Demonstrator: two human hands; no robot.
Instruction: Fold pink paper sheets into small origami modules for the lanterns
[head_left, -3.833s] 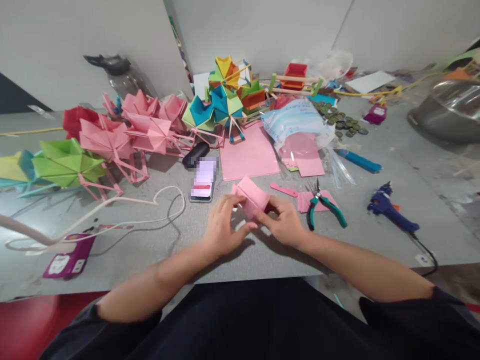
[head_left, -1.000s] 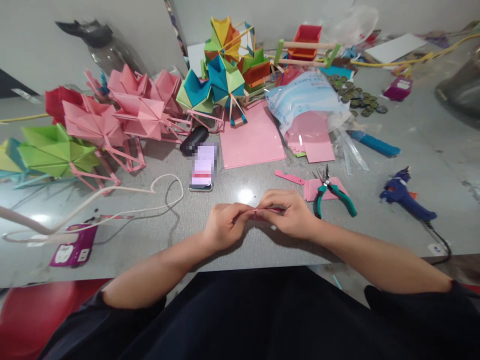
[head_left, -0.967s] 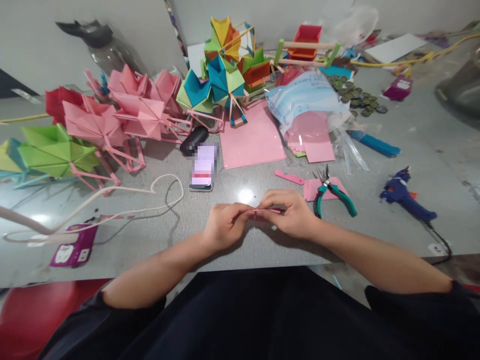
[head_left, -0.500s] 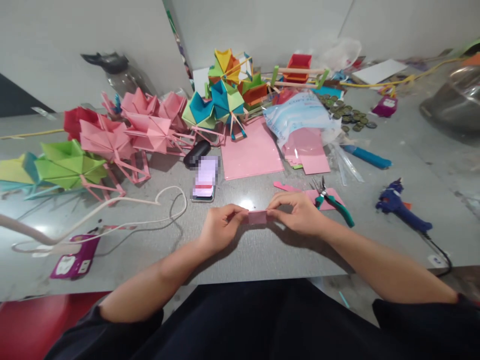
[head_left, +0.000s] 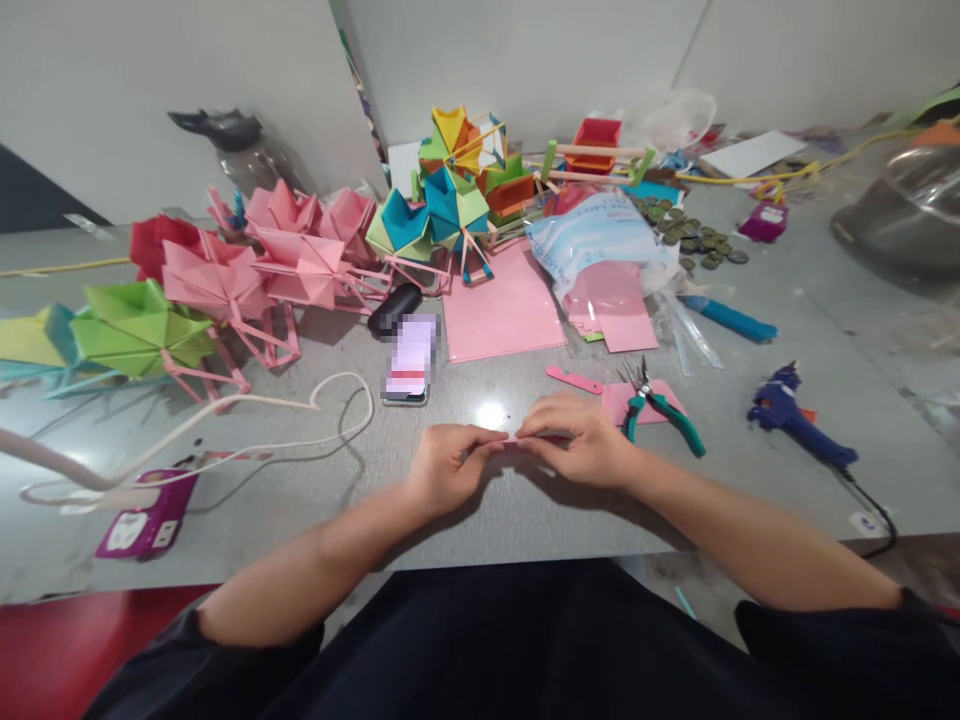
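Observation:
Between my two hands is a small piece of pink paper (head_left: 512, 441), seen nearly edge-on and mostly covered by the fingers. My left hand (head_left: 459, 465) pinches its left end between thumb and forefinger. Its other end is pinched by my right hand (head_left: 574, 440), close beside the left fingertips. Just right of the right hand lie green-handled pliers (head_left: 660, 405) with open jaws, on a flat pink paper piece (head_left: 616, 400). A pink cutter-like strip (head_left: 574, 380) rests beyond the right hand. Further off is a larger pink sheet (head_left: 502, 310).
Folded paper models, pink (head_left: 221, 275) and green (head_left: 142, 325), crowd the back left. A phone (head_left: 411, 360) lies ahead of the left hand. A blue glue gun (head_left: 802, 415) sits at right, a plastic bag (head_left: 607, 235) and coins (head_left: 697, 235) behind. A white cable (head_left: 300, 445) loops at left.
The pink paper has turned from showing its flat face to nearly edge-on. My right hand has moved left, bringing both hands' fingertips closer together.

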